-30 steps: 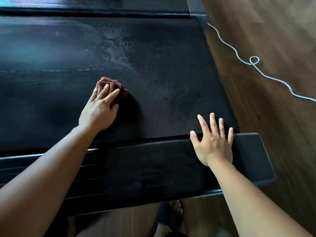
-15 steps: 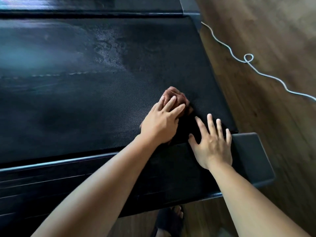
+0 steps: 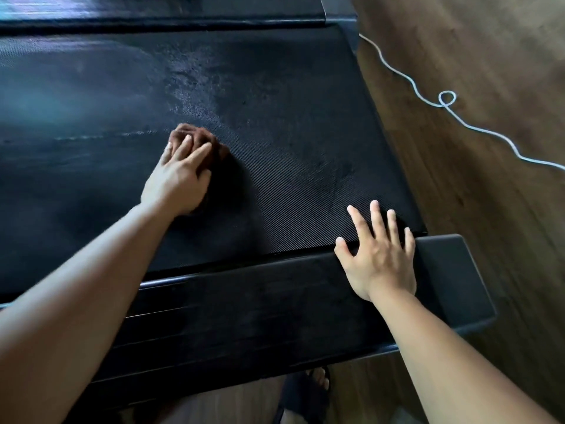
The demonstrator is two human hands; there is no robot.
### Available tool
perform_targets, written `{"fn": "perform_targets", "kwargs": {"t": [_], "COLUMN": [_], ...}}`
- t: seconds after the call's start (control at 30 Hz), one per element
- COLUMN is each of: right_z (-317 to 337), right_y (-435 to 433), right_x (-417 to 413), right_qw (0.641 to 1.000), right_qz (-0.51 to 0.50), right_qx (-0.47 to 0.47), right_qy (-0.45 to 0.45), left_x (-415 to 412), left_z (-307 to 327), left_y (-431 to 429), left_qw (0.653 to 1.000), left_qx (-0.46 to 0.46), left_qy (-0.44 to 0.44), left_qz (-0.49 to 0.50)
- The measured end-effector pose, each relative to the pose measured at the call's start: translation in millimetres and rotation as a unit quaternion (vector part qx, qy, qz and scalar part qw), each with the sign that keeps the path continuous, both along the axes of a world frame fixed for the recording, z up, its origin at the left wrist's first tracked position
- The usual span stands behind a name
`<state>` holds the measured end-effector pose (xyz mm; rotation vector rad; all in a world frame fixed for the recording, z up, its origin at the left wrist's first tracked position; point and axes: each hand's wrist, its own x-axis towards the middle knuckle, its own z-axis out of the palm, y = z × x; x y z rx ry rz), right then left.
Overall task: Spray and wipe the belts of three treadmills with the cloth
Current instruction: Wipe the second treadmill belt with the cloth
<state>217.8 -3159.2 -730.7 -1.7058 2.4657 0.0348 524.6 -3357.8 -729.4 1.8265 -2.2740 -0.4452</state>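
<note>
A black treadmill belt (image 3: 290,123) fills most of the view, with a patch of wet spray droplets near its middle top. My left hand (image 3: 179,175) presses a bunched brown cloth (image 3: 211,140) flat against the belt, fingers straight over it; most of the cloth is hidden under the hand. My right hand (image 3: 379,255) lies flat with spread fingers across the belt's near edge and the black side rail (image 3: 244,307).
Wooden floor (image 3: 489,194) lies to the right, crossed by a thin white cable (image 3: 446,101) with a loop. A foot in a dark sandal (image 3: 308,390) stands below the rail. A second black rail (image 3: 153,10) runs along the far side.
My left hand has slid the cloth from beside my right hand leftward and farther up the belt. My right hand has stayed on the rail edge.
</note>
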Motion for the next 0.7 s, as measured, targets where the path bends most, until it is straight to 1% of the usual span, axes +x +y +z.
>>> {"fn": "perform_targets", "kwargs": {"t": [0.1,0.17,0.27,0.33,0.4,0.47,0.57,0.7], "right_z": [0.3,0.8,1.9,2.9,3.2,3.0,1.6,1.1], "right_y": [0.6,0.5,-0.3,-0.2,0.5,0.2,-1.0,-0.4], "right_x": [0.2,1.2,1.7,0.4,0.4,0.9,1.0,0.7], "right_qw": [1.0,1.0,1.0,1.0,1.0,1.0,1.0,1.0], "right_qz": [-0.001,-0.002,0.001,0.001,0.003,0.001,-0.003,-0.002], "right_qx": [0.002,0.005,0.012,0.018,0.017,0.009,0.004,0.001], "right_qy": [0.002,0.001,-0.001,-0.001,0.001,0.002,-0.004,-0.005], "left_x": [-34.6,-65.9,-115.0,-139.8,-150.2,-143.3,-109.8,-55.0], "left_z": [-3.4,0.5,11.3,14.5,8.2,-1.4,-11.5,-13.3], "left_y": [-34.2,-38.4,-12.7,16.7,49.7,79.6,103.5,80.1], "left_qw": [1.0,0.999,0.992,0.979,0.964,0.96,0.966,0.974], "left_qx": [0.014,0.017,-0.012,-0.035,-0.037,-0.017,-0.005,-0.008], "left_qy": [-0.009,-0.012,0.013,0.032,0.028,0.019,0.023,0.0], "left_qz": [-0.019,-0.043,-0.124,-0.201,-0.263,-0.28,-0.258,-0.224]}}
